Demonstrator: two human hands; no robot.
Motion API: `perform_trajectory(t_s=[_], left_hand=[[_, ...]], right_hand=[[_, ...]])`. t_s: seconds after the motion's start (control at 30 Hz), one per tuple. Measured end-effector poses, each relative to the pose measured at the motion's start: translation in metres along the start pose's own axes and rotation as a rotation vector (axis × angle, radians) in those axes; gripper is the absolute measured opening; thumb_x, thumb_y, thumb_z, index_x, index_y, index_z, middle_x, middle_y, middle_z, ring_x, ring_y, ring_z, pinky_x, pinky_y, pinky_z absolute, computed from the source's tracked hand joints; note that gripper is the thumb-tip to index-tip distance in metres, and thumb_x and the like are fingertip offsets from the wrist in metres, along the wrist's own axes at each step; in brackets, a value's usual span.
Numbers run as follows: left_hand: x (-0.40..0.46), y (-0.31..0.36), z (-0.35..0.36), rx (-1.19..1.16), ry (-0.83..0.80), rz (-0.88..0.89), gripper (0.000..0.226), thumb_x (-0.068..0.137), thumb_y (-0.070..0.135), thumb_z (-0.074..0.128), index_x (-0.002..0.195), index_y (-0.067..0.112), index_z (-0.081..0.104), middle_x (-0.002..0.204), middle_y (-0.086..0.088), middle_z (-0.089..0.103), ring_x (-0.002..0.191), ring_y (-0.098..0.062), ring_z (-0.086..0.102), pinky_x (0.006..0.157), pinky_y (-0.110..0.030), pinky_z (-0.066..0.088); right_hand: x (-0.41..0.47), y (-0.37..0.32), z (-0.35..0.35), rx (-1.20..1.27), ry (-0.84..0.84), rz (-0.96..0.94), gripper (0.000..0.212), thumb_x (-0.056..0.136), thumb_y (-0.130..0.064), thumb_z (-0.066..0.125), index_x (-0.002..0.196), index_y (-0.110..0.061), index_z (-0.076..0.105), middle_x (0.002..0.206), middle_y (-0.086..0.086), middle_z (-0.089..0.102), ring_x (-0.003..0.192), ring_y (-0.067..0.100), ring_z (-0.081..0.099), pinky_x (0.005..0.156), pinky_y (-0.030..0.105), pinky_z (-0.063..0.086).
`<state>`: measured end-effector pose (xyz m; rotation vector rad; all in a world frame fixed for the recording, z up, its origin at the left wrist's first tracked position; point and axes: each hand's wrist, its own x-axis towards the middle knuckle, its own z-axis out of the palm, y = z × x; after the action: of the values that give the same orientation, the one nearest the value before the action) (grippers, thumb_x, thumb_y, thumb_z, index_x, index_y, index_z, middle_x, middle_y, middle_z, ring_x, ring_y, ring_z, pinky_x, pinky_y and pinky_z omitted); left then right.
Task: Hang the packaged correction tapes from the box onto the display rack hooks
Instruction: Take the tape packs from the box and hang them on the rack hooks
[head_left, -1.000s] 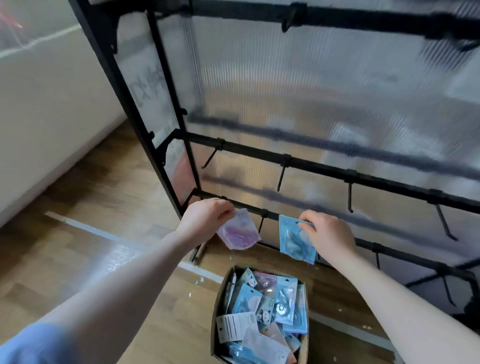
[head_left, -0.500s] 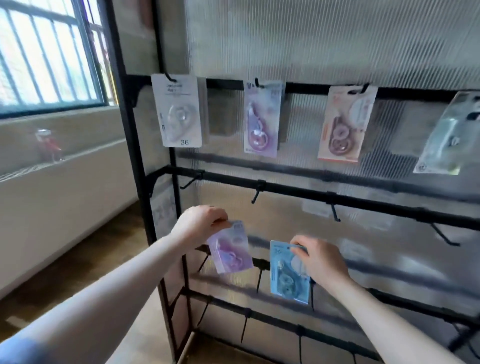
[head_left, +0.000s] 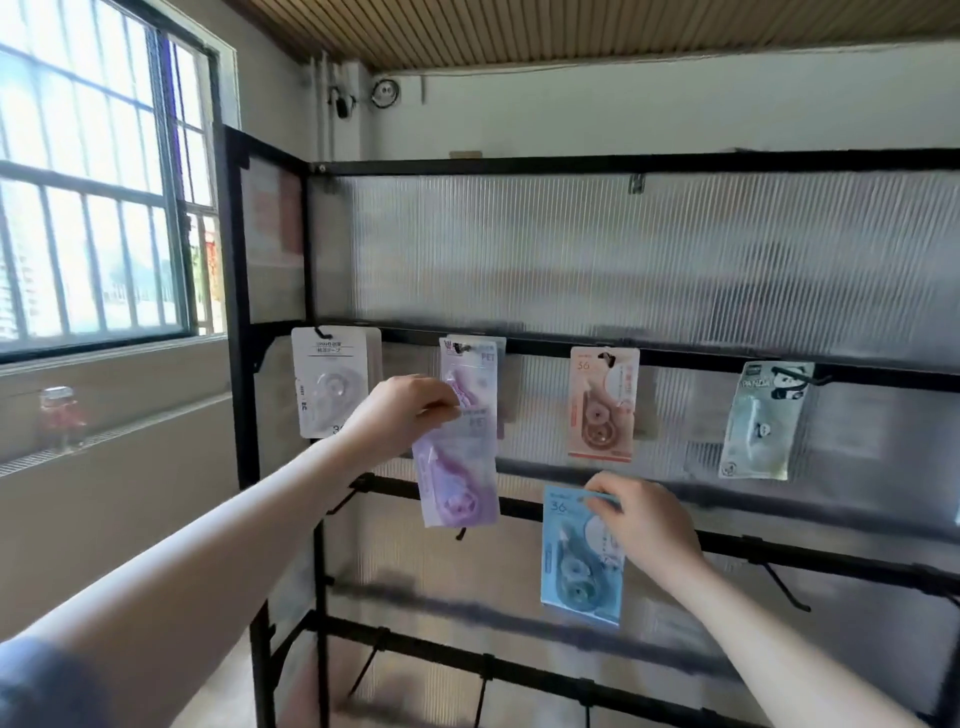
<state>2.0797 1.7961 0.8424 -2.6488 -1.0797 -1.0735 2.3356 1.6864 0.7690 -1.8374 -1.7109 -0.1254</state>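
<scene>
A person stood at a black display rack (head_left: 571, 165) with a ribbed translucent back panel, a packaged correction tape in each bare hand. The left hand (head_left: 402, 410) pinched the top edge of a purple pack (head_left: 457, 470) between curled fingers and thumb, holding it up against the rack's upper rail, just below and partly over a purple pack already hanging (head_left: 470, 371) from the second hook from the rack's left edge. The right hand (head_left: 641, 522) gripped the top right corner of a blue pack (head_left: 579, 558), which hung in front of the middle rail near the rack's centre; whether it touched a hook could not be told.

Along the upper rail, four hooks already carried packs: a white pack (head_left: 332, 387) nearest the left edge, the hanging purple one, a peach pack (head_left: 602, 402) near the centre, and a pale green panda pack (head_left: 763, 421) toward the right edge. Bare hooks (head_left: 784, 584) jutted from the middle and lower rails. A barred window (head_left: 88, 187) stood to the left of the rack, with a blurred bottle (head_left: 60, 415) on the ledge beneath it. The box was out of view.
</scene>
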Motion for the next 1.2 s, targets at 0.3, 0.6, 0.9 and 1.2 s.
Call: perform_trajectory(t_s=[0.3,0.6,0.9,1.2], left_hand=[[0.047,0.006,-0.029,-0.109,0.165,-0.073,0.012,0.085,0.016,0.066,0.093,0.010,0.072,0.088,-0.001,0.069,0.080,-0.019,0.064,0.077,-0.034,0.050],[0.079,-0.009,-0.016,-0.065,0.185,-0.052,0.014,0.085,0.016,0.065,0.096,0.011,0.073,0.092,0.001,0.065,0.082,-0.011,0.054,0.072,-0.025,0.039],[0.083,-0.021,-0.012,-0.240,0.104,-0.075,0.013,0.088,0.006,0.059,0.093,0.003,0.071,0.085,-0.005,0.066,0.084,-0.020,0.063,0.084,-0.035,0.049],[0.093,-0.030,-0.005,-0.113,0.001,-0.035,0.022,0.091,0.000,0.050,0.103,0.001,0.068,0.101,-0.010,0.068,0.097,-0.023,0.061,0.088,-0.031,0.045]], right_hand=[[0.018,-0.001,-0.022,-0.017,0.045,-0.043,0.018,0.094,-0.031,0.051,0.104,-0.024,0.064,0.062,-0.017,0.052,0.050,-0.001,0.044,0.045,0.015,0.025],[0.037,0.008,-0.025,-0.034,0.056,-0.063,0.014,0.094,-0.031,0.052,0.098,-0.027,0.064,0.070,-0.013,0.059,0.057,0.001,0.050,0.048,0.016,0.026],[0.047,0.014,-0.019,-0.044,0.059,-0.030,0.014,0.093,-0.031,0.053,0.098,-0.026,0.065,0.079,-0.013,0.064,0.062,0.004,0.054,0.050,0.019,0.032],[0.049,0.015,-0.015,-0.040,0.037,-0.027,0.014,0.093,-0.030,0.053,0.099,-0.025,0.065,0.080,-0.013,0.065,0.053,-0.003,0.046,0.049,0.017,0.029]])
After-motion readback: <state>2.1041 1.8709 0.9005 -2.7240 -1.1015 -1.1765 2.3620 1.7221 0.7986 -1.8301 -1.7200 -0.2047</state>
